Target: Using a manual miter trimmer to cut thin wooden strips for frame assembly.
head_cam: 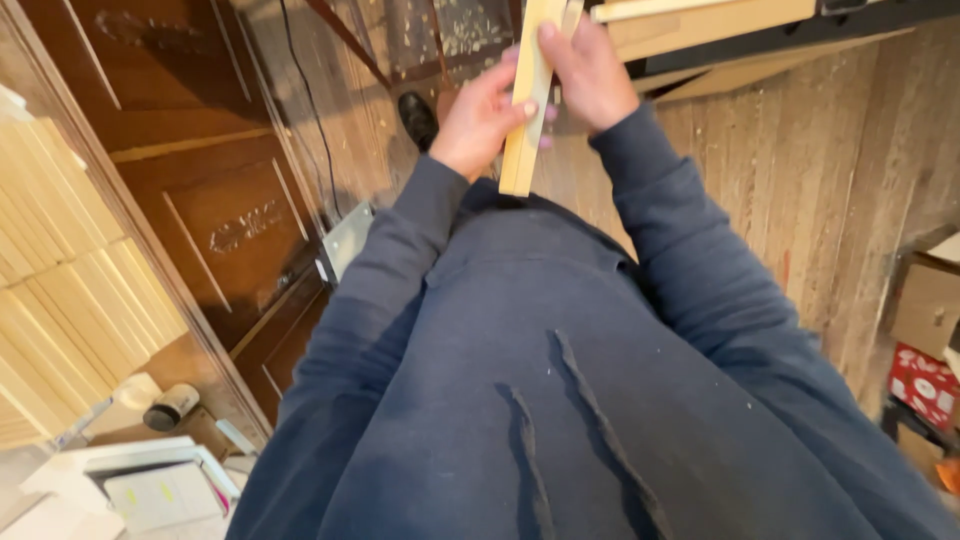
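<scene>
A pale wooden strip [527, 100] stands nearly upright in front of my chest, running up out of the top of the view. My left hand [480, 115] grips its lower part, thumb across the front face. My right hand [590, 70] holds it higher up, fingers wrapped around the right edge. Both arms wear dark blue sleeves, and my dark blue sweatshirt [560, 380] fills the lower middle of the view.
A stack of pale wooden strips [60, 260] lies at the left beside dark wood panelling [210, 200]. A workbench with light boards [720, 30] sits at the top right. A worn plank floor [830, 180], cardboard boxes [930, 310] and a black shoe [418, 118] are below.
</scene>
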